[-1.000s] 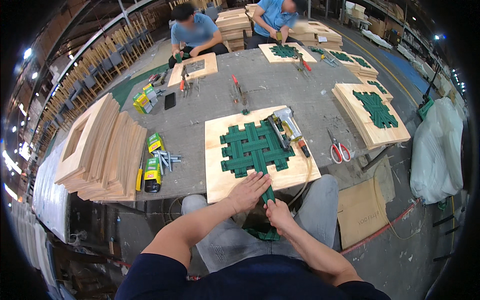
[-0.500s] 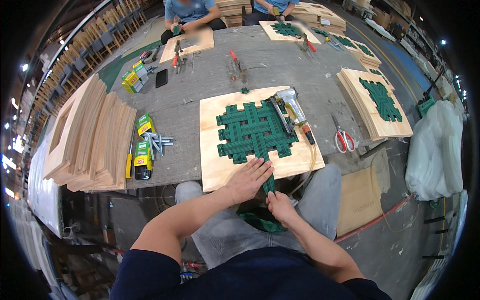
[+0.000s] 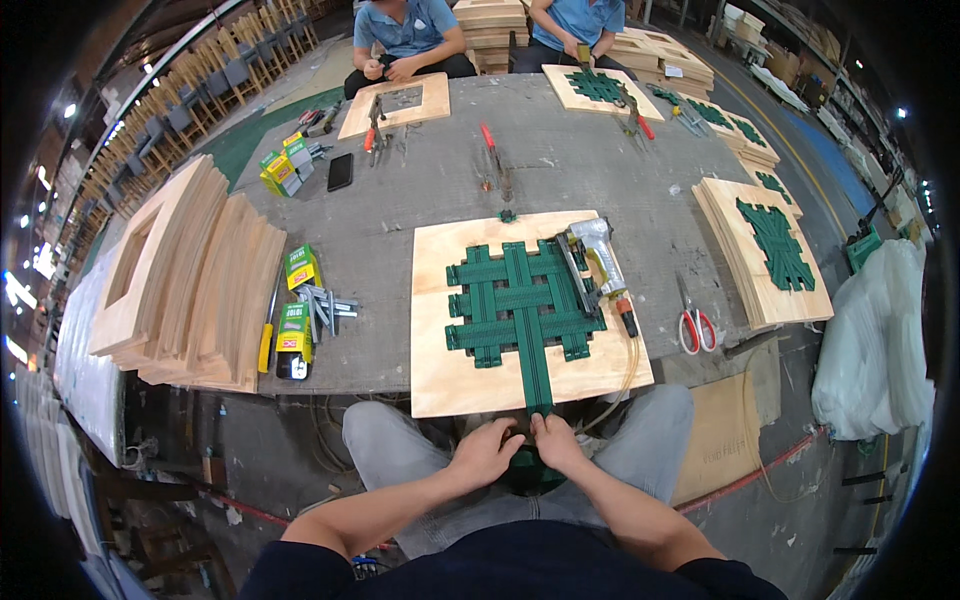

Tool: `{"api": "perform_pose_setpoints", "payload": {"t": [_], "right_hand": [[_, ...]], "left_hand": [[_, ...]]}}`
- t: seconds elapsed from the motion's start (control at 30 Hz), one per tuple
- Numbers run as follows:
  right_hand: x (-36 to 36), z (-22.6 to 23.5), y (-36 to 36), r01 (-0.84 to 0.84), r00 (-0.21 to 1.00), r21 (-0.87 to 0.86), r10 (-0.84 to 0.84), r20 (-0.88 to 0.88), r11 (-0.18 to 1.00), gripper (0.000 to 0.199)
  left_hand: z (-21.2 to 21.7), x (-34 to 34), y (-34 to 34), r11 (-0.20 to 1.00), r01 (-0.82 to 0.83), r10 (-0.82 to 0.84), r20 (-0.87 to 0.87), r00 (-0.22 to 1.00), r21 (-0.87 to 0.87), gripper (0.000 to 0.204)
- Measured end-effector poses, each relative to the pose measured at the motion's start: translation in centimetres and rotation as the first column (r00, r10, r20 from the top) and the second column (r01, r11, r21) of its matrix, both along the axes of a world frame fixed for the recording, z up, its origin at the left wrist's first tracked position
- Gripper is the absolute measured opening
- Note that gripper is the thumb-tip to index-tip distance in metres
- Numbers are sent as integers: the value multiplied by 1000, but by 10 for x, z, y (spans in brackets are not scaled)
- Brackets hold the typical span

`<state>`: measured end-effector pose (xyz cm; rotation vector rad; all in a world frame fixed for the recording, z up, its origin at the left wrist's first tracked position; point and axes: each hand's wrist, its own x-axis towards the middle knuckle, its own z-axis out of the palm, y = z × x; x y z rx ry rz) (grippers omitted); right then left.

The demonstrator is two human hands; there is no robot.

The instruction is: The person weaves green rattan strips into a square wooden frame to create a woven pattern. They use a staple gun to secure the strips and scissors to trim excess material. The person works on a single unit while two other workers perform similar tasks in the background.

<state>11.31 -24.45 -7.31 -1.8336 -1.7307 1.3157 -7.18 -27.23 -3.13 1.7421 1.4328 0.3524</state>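
Note:
A wooden panel [image 3: 430, 390] lies at the table's near edge, with green webbing straps [image 3: 487, 298] woven over its opening. One long strap [image 3: 533, 375] runs from the weave toward me past the panel's near edge. My right hand [image 3: 558, 442] pinches this strap just below that edge. Close beside it, my left hand [image 3: 485, 453] has its fingers curled in; what they hold, if anything, is hidden. Loose green webbing [image 3: 530, 475] hangs between my knees, below both hands. A pneumatic stapler [image 3: 597, 262] rests on the panel's right side, over the weave.
Left stand stacked wooden frames [image 3: 190, 290], staple boxes [image 3: 295, 325] and a yellow-handled tool [image 3: 266, 345]. To the right are red-handled scissors [image 3: 692, 325] and stacked panels [image 3: 740, 270]. Pliers [image 3: 490, 145] and a phone [image 3: 340, 172] lie farther off. Two people in blue shirts sit across the table.
My left hand has lifted off the strap on the panel and come back beside my right hand. My right hand still holds the strap. The view has shifted, so the table appears lower.

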Motion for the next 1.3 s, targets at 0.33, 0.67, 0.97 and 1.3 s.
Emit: {"api": "perform_pose_setpoints", "payload": {"t": [0.33,0.67,0.97,1.3], "right_hand": [[6,-15,4,-66,998,11,66,0,998,37],[15,-70,0,-250,962,102,234,142,963,34],[34,35,-13,-299,926,-143,323,194,943,42],[114,117,249,65,879,470,-273,391,880,43]], "left_hand": [[-53,29,55,990,114,-84,296,951,-87,51],[-67,32,61,980,187,-149,384,911,-63,49],[-67,34,63,988,73,-89,109,990,137,46],[-81,40,65,931,96,-130,74,989,353,60]]}}
